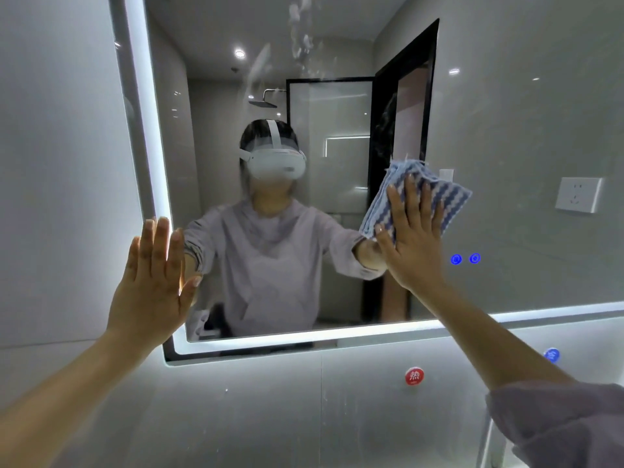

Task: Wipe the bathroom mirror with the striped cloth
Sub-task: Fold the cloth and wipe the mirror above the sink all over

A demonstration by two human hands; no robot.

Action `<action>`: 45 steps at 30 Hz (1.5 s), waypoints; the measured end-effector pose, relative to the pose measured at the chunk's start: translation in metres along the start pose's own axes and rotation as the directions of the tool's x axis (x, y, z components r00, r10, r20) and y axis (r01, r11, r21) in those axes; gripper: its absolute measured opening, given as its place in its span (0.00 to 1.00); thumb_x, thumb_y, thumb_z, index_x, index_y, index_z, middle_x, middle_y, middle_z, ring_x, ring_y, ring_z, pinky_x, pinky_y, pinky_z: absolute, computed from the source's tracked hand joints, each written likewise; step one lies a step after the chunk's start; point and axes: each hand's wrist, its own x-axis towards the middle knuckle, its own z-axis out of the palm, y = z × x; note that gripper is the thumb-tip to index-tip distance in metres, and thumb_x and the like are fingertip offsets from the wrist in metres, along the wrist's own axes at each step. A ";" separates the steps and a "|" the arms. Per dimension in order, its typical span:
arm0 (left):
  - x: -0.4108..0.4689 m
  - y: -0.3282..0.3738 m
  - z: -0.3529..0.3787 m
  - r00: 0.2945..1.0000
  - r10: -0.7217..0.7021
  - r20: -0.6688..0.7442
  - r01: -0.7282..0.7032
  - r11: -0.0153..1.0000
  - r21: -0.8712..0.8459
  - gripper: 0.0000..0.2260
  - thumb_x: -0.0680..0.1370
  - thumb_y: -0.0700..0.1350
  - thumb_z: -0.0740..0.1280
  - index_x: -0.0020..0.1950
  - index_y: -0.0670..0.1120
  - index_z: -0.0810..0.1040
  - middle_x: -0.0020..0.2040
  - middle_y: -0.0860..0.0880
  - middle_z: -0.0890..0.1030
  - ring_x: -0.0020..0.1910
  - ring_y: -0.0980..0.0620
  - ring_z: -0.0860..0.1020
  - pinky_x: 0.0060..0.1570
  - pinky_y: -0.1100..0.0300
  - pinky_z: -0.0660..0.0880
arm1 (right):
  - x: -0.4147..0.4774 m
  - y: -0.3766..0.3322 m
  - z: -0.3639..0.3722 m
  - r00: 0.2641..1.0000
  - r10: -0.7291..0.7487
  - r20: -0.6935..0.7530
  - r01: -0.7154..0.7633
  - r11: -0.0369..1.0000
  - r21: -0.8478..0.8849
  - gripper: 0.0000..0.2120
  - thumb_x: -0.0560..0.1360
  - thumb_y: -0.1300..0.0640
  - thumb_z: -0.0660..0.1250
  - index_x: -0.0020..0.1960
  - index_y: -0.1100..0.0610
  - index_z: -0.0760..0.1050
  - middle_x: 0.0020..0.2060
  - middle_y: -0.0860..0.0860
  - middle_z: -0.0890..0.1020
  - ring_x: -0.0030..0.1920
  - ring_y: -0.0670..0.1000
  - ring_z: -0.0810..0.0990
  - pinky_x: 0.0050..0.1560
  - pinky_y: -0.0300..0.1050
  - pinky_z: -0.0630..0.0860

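The bathroom mirror (506, 130) fills most of the view, framed by a lit white strip along its left and bottom edges. My right hand (413, 241) lies flat with straight fingers and presses the folded blue-and-white striped cloth (442, 197) against the glass, right of centre. My left hand (155, 278) is flat too, fingers straight, resting on the mirror's lit left edge near the lower left corner. Smears and wet streaks (302, 32) show on the glass near the top centre.
Two blue touch buttons (465, 259) glow on the mirror just right of my right hand. Below the mirror, the grey tiled wall carries a red round tag (414, 375) and a blue one (552, 355). A wall socket's reflection (578, 194) appears at right.
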 end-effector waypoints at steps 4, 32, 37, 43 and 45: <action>0.000 -0.002 0.003 1.000 0.003 0.001 -0.003 1.000 0.021 0.34 0.80 0.60 0.39 0.76 0.35 0.51 0.77 0.35 0.47 0.76 0.35 0.46 0.74 0.41 0.50 | 0.021 -0.016 -0.003 0.995 0.060 -0.084 -0.058 0.998 0.028 0.30 0.79 0.42 0.47 0.78 0.54 0.53 0.78 0.57 0.52 0.78 0.59 0.47 0.75 0.57 0.38; 0.001 -0.003 0.010 0.998 -0.024 -0.056 0.028 0.998 0.060 0.32 0.79 0.56 0.48 0.76 0.38 0.52 0.77 0.37 0.49 0.77 0.38 0.48 0.75 0.47 0.46 | 0.055 -0.134 0.005 0.983 -0.174 -0.064 0.171 0.984 -0.053 0.32 0.80 0.39 0.49 0.79 0.53 0.50 0.78 0.57 0.53 0.77 0.61 0.48 0.75 0.65 0.42; 0.001 -0.003 0.010 0.998 -0.035 -0.048 0.038 0.998 0.050 0.32 0.79 0.58 0.48 0.76 0.39 0.51 0.77 0.38 0.51 0.77 0.39 0.48 0.74 0.48 0.46 | 0.064 -0.187 0.006 0.945 -0.328 0.004 0.327 0.943 -0.057 0.31 0.80 0.39 0.46 0.79 0.52 0.49 0.78 0.55 0.51 0.78 0.59 0.47 0.75 0.61 0.39; 0.003 -0.001 0.007 0.997 -0.059 -0.042 0.061 0.998 0.032 0.31 0.79 0.58 0.48 0.77 0.41 0.50 0.77 0.39 0.52 0.76 0.38 0.53 0.74 0.49 0.45 | 0.080 -0.238 0.008 0.886 -0.459 0.068 0.463 0.882 -0.089 0.29 0.81 0.41 0.47 0.79 0.50 0.48 0.79 0.52 0.49 0.78 0.56 0.44 0.74 0.59 0.33; 0.003 0.000 0.006 0.997 -0.059 -0.043 0.060 0.998 0.031 0.31 0.79 0.57 0.48 0.76 0.41 0.50 0.77 0.39 0.52 0.76 0.38 0.53 0.74 0.49 0.45 | 0.084 -0.248 0.008 0.878 -0.473 0.073 0.479 0.873 -0.096 0.28 0.82 0.43 0.46 0.79 0.49 0.47 0.79 0.51 0.48 0.78 0.56 0.43 0.75 0.59 0.34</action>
